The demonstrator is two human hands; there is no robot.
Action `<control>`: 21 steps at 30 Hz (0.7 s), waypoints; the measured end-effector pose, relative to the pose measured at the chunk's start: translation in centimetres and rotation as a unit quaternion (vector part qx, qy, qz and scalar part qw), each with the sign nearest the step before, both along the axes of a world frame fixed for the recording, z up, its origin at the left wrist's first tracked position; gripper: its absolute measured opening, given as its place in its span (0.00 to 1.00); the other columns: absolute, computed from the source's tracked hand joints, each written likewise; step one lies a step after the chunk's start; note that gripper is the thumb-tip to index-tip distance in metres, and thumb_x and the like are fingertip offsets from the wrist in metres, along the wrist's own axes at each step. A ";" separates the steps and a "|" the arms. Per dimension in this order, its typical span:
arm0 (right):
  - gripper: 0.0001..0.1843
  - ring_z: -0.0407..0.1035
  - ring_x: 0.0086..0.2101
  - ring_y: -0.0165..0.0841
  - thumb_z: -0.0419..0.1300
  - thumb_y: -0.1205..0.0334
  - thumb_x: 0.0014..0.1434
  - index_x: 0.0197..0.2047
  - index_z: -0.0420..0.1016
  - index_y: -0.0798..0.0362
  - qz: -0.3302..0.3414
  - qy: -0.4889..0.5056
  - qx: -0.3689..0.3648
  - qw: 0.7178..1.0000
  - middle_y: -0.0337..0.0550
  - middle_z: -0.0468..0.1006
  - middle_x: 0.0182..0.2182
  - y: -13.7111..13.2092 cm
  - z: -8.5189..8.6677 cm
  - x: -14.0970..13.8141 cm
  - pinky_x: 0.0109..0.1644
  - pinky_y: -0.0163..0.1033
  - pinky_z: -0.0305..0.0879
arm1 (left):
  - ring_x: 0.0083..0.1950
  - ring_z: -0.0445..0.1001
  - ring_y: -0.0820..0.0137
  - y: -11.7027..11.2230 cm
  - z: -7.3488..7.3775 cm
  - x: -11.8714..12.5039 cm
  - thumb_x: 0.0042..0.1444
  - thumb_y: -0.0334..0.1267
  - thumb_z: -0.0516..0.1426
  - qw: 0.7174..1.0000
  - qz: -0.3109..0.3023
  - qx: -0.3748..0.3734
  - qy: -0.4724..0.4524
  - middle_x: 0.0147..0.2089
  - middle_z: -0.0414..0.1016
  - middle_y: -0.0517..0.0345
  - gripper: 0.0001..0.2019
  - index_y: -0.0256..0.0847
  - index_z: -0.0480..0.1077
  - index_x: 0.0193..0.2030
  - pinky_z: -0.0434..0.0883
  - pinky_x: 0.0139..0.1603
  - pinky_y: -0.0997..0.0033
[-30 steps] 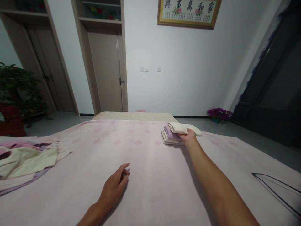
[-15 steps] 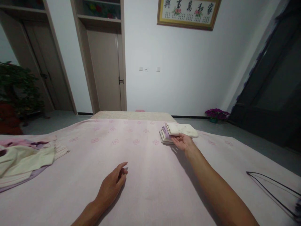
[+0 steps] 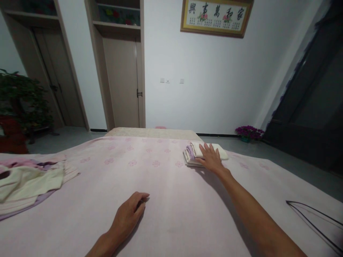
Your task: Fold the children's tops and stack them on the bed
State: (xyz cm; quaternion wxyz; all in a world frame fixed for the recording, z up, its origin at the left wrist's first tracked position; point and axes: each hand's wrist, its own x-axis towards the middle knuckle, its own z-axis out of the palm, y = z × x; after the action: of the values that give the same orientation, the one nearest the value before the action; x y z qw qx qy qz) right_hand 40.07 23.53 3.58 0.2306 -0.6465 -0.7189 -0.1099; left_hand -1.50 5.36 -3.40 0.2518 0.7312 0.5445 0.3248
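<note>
A small stack of folded clothes (image 3: 195, 145) lies on the far right part of the pink flowered sheet (image 3: 166, 200). Cream cloth forms its top, with purple and white layers showing at the left folds. My right hand (image 3: 211, 159) rests flat on top with its fingers spread, gripping nothing and covering part of the top piece. Low in the middle, my left hand (image 3: 130, 212) hovers close above or lies on the sheet; which, I cannot tell. Its fingers are loosely bent, a small gap parts them from the thumb, and nothing is in them.
A loose heap of cream, pink and purple clothes (image 3: 32, 182) lies at the left edge. Thin black wire (image 3: 308, 221), bent to a point, lies at the lower right. Beyond the sheet are a beige surface (image 3: 155, 132), a door (image 3: 122, 82) and purple flowers (image 3: 249, 132).
My right hand has moved from the near edge of the folded stack onto its top, turning palm down and spreading its fingers. My left hand has shifted slightly down and right.
</note>
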 end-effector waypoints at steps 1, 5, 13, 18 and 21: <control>0.40 0.33 0.71 0.52 0.59 0.43 0.60 0.71 0.58 0.50 0.005 0.026 -0.013 1.000 0.52 0.50 0.72 0.8 -0.1 -0.1 0.69 0.67 0.24 | 0.52 0.76 0.64 0.0 0.0 0.0 0.61 0.38 0.50 1.000 -0.001 0.001 -0.005 0.50 0.78 0.56 0.15 0.47 0.72 0.51 0.70 0.55 0.64; 0.36 0.32 0.71 0.49 0.63 0.43 0.58 0.67 0.64 0.45 0.030 0.181 -0.063 0.981 0.47 0.53 0.71 3.0 0.0 -1.6 0.67 0.66 0.15 | 0.52 0.76 0.64 0.3 -0.1 0.0 0.62 0.39 0.51 1.000 0.001 0.000 -0.006 0.49 0.78 0.56 0.14 0.48 0.73 0.50 0.70 0.55 0.64; 0.36 0.33 0.71 0.44 0.66 0.44 0.55 0.63 0.67 0.48 0.056 0.303 -0.098 0.946 0.46 0.51 0.72 2.7 -0.4 -2.2 0.69 0.59 0.14 | 0.51 0.76 0.65 0.1 0.3 0.1 0.61 0.36 0.50 1.000 -0.003 0.012 0.009 0.48 0.78 0.57 0.14 0.47 0.75 0.47 0.70 0.54 0.67; 0.38 0.38 0.70 0.48 0.68 0.50 0.54 0.65 0.64 0.51 0.038 0.248 -0.105 0.962 0.52 0.54 0.71 1.9 0.7 -2.5 0.69 0.63 0.19 | 0.49 0.76 0.66 -0.1 0.7 0.2 0.59 0.33 0.49 0.999 -0.013 0.029 0.003 0.46 0.78 0.57 0.14 0.46 0.75 0.45 0.70 0.52 0.68; 0.40 0.37 0.71 0.46 0.65 0.53 0.57 0.69 0.57 0.48 0.059 0.125 -0.025 0.990 0.48 0.48 0.73 -0.3 -0.1 -4.2 0.71 0.62 0.27 | 0.48 0.75 0.66 -0.1 0.8 0.2 0.59 0.32 0.49 0.999 -0.012 0.038 0.003 0.45 0.77 0.56 0.14 0.45 0.75 0.44 0.70 0.51 0.68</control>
State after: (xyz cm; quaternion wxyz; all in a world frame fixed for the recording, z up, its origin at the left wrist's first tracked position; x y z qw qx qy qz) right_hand 35.84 23.23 3.49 0.3084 -0.6170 -0.7240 0.0033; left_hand -1.35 5.21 -2.63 0.2264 0.7477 0.5236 0.3398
